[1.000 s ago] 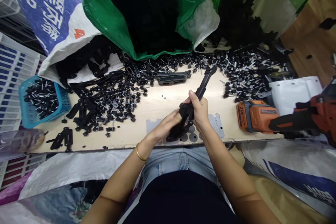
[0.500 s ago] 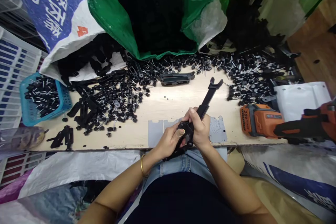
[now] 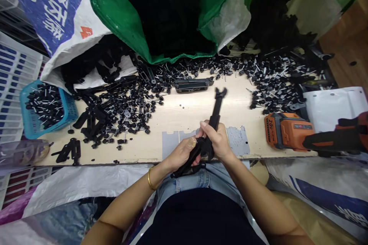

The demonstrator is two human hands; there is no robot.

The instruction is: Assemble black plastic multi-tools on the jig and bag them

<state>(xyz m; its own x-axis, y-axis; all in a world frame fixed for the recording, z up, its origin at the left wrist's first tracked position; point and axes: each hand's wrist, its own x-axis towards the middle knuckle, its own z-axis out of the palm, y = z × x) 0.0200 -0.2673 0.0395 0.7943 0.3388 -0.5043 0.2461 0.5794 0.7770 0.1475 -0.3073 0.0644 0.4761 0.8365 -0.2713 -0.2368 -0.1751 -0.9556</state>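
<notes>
Both hands are closed around a black plastic folding bracket [image 3: 216,114] at the table's front edge, above my lap. Its long arm points away from me and ends in a small open fork. My right hand [image 3: 220,141] wraps round the middle of that arm, thumb on top. My left hand [image 3: 184,153] grips the lower body, whose dark legs stick out below toward the lower left. The joint between the hands is partly covered by fingers. A similar folded black bracket [image 3: 192,85] lies on the table beyond the hands.
Black knobs with metal pins [image 3: 126,111] are heaped on the left, more [image 3: 273,84] on the right. A blue basket [image 3: 71,111] holds several. An orange cordless tool [image 3: 290,132] lies at right. A green sack [image 3: 115,19] stands open behind. Grey pads [image 3: 238,141] line the front edge.
The bracket's forked arm has swung leftward and stands steeper than before. Its lower body has shifted left and down with my left hand. Both hands keep their hold.
</notes>
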